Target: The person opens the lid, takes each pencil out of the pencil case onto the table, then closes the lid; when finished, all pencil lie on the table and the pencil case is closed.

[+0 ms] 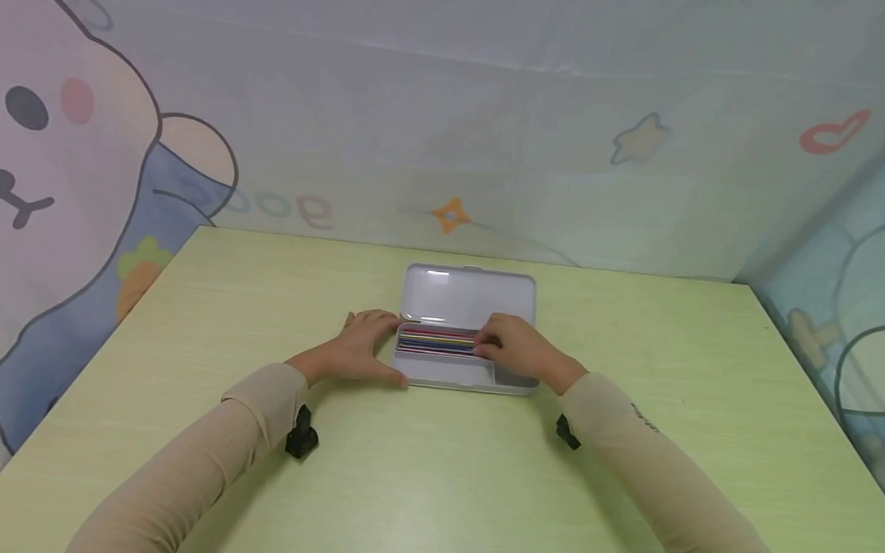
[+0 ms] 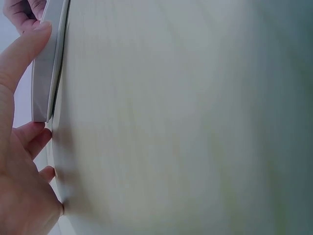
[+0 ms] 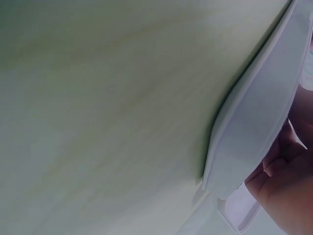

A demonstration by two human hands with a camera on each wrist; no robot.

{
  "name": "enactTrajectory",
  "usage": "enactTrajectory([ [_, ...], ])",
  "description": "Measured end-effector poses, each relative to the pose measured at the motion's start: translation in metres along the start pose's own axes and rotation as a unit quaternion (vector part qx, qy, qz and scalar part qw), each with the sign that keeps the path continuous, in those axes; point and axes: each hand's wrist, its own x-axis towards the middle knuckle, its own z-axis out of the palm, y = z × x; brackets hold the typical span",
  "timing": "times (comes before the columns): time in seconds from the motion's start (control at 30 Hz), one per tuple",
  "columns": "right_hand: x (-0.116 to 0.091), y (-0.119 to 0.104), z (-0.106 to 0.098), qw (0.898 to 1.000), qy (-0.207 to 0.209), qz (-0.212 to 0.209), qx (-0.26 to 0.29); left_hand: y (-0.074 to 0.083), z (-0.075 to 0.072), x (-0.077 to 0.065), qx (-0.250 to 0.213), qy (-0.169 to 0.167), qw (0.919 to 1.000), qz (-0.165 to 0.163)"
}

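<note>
On the tabletop (image 1: 416, 492), pencils (image 1: 433, 343) ran sideways in the case (image 1: 441, 370), right ends meeting the right hand (image 1: 516, 345), its curled fingers' grip unclear, the left hand (image 1: 358, 349) spread opposite.

You are in what looks like a curtained booth: cartoon-printed cloth (image 1: 435, 134) hangs behind and beside your yellow-green table (image 1: 431, 493).

Table (image 1: 431, 493): one, flat-topped, pale yellow-green, with faint wood-grain streaks and a long, straight far edge. Lying directly on it: one shallow, light grey hinged case (image 1: 443, 372), rounded at the corners, placed near mid-width, closer to the far edge and roughly parallel with it. Lid (image 1: 464, 298) opened back on the far side; its contact with the tabletop indeterminable.
</note>
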Motion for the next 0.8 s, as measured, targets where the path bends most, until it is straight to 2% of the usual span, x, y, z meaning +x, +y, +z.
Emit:
enactTrajectory([
  [0.53,0.0028,-0.0086,-0.0063,0.998,-0.049,0.043,-0.007,-0.0001,-0.0005,-0.0008,0.0,-0.001,1.0,-0.003],
  [0.8,0.0032,-0.0075,-0.0026,0.998,-0.047,0.034,-0.015,-0.0003,-0.0007,-0.0009,-0.001,-0.001,1.0,-0.003],
])
